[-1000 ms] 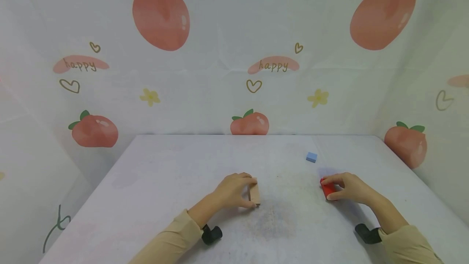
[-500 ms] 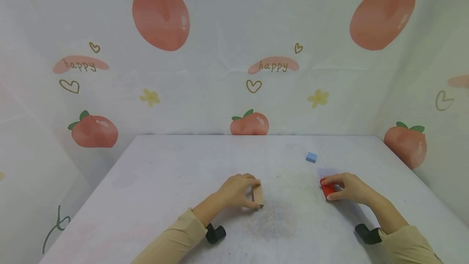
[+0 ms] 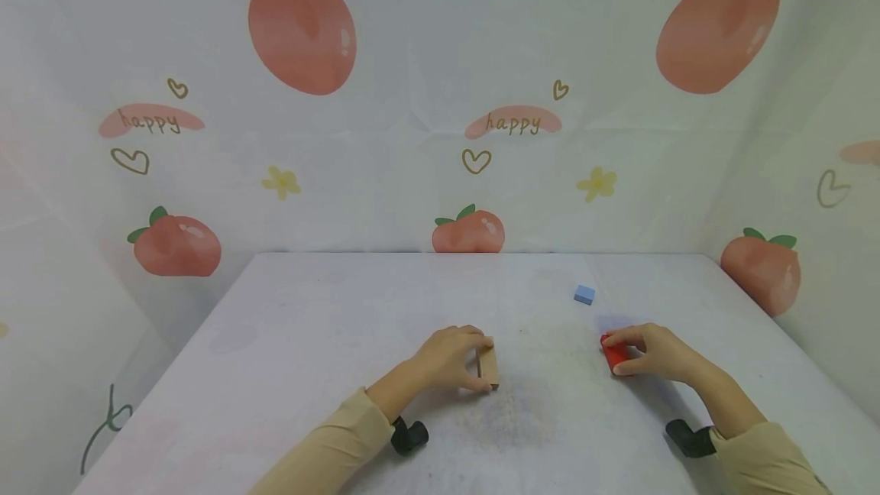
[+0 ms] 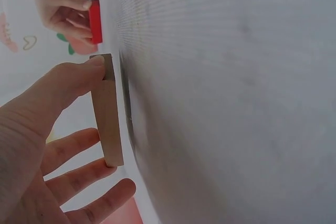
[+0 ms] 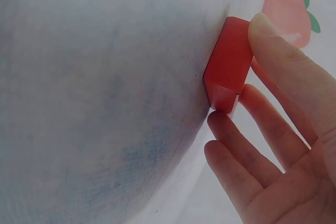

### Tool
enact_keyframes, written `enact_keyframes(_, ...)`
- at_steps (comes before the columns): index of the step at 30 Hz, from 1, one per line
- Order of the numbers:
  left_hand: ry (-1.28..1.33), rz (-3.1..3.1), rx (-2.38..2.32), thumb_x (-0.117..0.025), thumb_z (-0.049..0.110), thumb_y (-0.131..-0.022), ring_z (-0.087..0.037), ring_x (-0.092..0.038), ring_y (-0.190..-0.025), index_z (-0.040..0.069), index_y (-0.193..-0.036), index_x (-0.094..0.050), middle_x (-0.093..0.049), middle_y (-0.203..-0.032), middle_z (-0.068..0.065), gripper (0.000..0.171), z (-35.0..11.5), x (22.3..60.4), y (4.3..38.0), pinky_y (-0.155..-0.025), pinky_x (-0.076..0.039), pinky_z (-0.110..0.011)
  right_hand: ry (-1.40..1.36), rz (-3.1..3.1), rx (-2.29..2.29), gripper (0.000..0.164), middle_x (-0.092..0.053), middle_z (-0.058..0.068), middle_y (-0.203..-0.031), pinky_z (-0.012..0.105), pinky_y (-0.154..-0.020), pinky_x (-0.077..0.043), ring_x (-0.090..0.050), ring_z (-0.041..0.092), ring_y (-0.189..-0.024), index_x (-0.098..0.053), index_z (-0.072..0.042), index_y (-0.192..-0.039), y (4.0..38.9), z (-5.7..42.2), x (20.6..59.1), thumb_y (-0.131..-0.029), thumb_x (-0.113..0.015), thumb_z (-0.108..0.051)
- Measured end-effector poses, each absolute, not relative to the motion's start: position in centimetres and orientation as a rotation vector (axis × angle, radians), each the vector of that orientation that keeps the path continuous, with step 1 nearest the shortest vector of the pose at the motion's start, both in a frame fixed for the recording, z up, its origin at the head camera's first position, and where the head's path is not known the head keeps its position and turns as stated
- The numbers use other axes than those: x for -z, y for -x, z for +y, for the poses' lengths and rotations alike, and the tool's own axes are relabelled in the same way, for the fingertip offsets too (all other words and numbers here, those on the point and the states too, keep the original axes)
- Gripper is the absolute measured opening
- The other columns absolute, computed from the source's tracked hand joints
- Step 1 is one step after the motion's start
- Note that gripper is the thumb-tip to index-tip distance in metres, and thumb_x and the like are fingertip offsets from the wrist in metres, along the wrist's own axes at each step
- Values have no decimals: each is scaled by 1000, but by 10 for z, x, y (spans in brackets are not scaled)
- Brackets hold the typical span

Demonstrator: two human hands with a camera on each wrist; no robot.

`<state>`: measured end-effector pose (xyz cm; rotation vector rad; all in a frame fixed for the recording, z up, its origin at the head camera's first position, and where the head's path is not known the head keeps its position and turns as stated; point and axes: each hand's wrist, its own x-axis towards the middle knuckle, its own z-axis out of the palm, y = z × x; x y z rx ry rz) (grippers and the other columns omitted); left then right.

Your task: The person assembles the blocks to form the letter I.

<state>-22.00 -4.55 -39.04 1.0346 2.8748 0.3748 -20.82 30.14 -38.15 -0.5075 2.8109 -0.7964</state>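
Observation:
My left hand [image 3: 448, 357] pinches a plain wooden block [image 3: 489, 367] by its two ends, thumb at the near end and fingers at the far end. In the left wrist view, a thin strip of light shows between this wooden block [image 4: 106, 116] and the shadowed tabletop. Over to the right, my right hand [image 3: 661, 354] holds a red block [image 3: 618, 358] between thumb and fingers. The right wrist view shows the red block [image 5: 229, 56] with its lower edge against the table. Its far end is partly covered by fingers.
A small blue block [image 3: 584, 295] lies farther back, beyond the red one. Both hands work over a white cloth-covered table [image 3: 330, 312]. Behind it hangs a white curtain [image 3: 406, 59] printed with peaches. Each wrist carries a black camera mount.
My left hand has slid a short way to the right with the wooden block. The right hand, the red block and the blue block have stayed in place.

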Motion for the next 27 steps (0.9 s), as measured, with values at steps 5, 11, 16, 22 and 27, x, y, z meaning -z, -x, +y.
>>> enact_keyframes(5,-1046,2878,-362,-74,46,-74,-19,-56,-116,20,-126,-59,-59,-127,1,60,-43,390,221,-96,-45,-32,499,2811,794,39,-59,28,-121,56,-90,-45,-51,48,-113,-68,-4,-108,208,301,381,-73,-77,-19)
enact_keyframes(11,-1056,2869,-352,-74,46,-74,-18,-56,-116,21,-126,-59,-59,-128,1,59,-39,390,222,-96,-45,-32,492,2807,800,40,-58,29,-121,57,-90,-46,-51,49,-112,-68,-4,-109,208,301,381,-73,-77,-20)
enact_keyframes(16,-1064,2866,-345,-73,47,-75,-18,-56,-116,21,-127,-59,-59,-128,2,60,-35,390,224,-96,-45,-31,491,2803,809,40,-58,29,-121,57,-90,-45,-51,49,-113,-68,-4,-108,208,301,383,-73,-77,-21)
enact_keyframes(22,-1065,2860,-339,-74,47,-74,-18,-56,-116,21,-127,-58,-59,-128,2,61,-32,390,227,-96,-45,-31,500,2806,811,40,-58,28,-121,57,-90,-45,-51,49,-113,-69,-4,-108,208,302,382,-73,-78,-20)
enact_keyframes(27,-1040,2845,-342,-74,46,-74,-18,-56,-116,21,-128,-58,-58,-128,2,62,-28,388,228,-96,-45,-31,511,2806,811,39,-59,28,-121,57,-91,-44,-50,49,-114,-69,-4,-107,209,302,383,-73,-78,-20)
